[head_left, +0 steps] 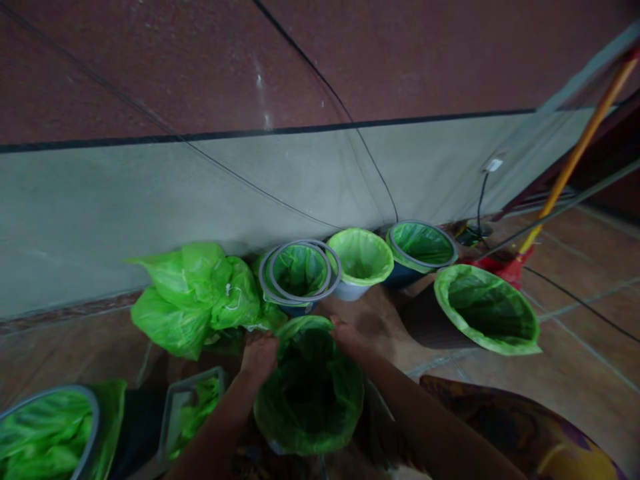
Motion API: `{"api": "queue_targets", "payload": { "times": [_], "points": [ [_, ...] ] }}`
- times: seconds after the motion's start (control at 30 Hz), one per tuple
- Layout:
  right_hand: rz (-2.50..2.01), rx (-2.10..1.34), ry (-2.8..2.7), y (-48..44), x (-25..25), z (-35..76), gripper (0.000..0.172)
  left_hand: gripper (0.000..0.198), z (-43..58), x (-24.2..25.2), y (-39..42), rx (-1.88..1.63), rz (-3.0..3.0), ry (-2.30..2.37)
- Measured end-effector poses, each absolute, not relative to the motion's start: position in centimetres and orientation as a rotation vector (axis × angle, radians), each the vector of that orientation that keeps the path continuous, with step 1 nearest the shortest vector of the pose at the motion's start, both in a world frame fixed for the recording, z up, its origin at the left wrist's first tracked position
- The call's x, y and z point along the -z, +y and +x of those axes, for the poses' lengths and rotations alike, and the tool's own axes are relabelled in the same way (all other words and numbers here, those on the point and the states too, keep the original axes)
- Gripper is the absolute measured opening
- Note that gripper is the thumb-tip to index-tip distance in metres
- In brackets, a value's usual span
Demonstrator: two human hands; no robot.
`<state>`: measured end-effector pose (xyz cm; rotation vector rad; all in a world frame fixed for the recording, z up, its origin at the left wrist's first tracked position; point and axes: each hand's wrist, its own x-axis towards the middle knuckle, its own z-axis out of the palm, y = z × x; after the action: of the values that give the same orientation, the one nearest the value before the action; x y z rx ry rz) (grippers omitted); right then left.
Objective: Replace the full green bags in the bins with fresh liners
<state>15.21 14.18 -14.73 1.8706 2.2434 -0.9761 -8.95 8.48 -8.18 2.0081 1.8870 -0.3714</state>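
At the bottom centre, a green-lined bin (306,437) is sitting between two forearms; a bin of green film (89,400) and a small tray (171,400) are crowding the lower left, one patterned cloth (505,423) the lower right. Both arms are reaching forward, the left hand (260,352) and right hand (346,335) grasping opposite sides of the bin's far rim, fingers slightly blurred. Beyond, green bags (195,300) are heaping left of centre, a brown bin (425,317) is standing at right, and three bins are lining the wall (200,187): a grey-ringed bin (265,283), a white bin (349,291), a dark blue bin (400,275), totalling six bins.
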Motion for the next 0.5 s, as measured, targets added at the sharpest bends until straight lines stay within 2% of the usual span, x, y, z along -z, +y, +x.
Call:
{"api": "queue_targets", "payload": {
  "times": [0.1, 0.17, 0.23, 0.3, 0.4, 0.5],
  "points": [
    [1.922, 1.003, 2.337, 14.5, 14.1, 15.4, 0.053, 0.021, -8.9, 7.6, 9.1, 0.327, 1.956, 1.898],
    [2.004, 1.053, 2.421, 15.1, 13.5, 15.1, 0.047, 0.019, -8.8, 7.5, 10.1, 0.183, 1.907, 1.916],
    [2.028, 1.079, 2.44, 16.0, 12.7, 14.4, 0.042, 0.025, -8.5, 7.6, 11.4, -0.015, 1.843, 1.98],
    [1.973, 1.059, 2.428, 16.9, 12.0, 13.4, 0.044, 0.034, -7.9, 7.9, 12.6, -0.144, 1.763, 2.06],
    [1.852, 0.993, 2.443, 17.6, 11.7, 11.9, 0.042, 0.041, -6.7, 8.9, 13.5, -0.084, 1.705, 2.068],
    [1.762, 0.959, 2.457, 17.6, 12.3, 11.2, 0.037, 0.036, -6.0, 10.0, 13.2, 0.021, 1.73, 1.985]
  ]
}}
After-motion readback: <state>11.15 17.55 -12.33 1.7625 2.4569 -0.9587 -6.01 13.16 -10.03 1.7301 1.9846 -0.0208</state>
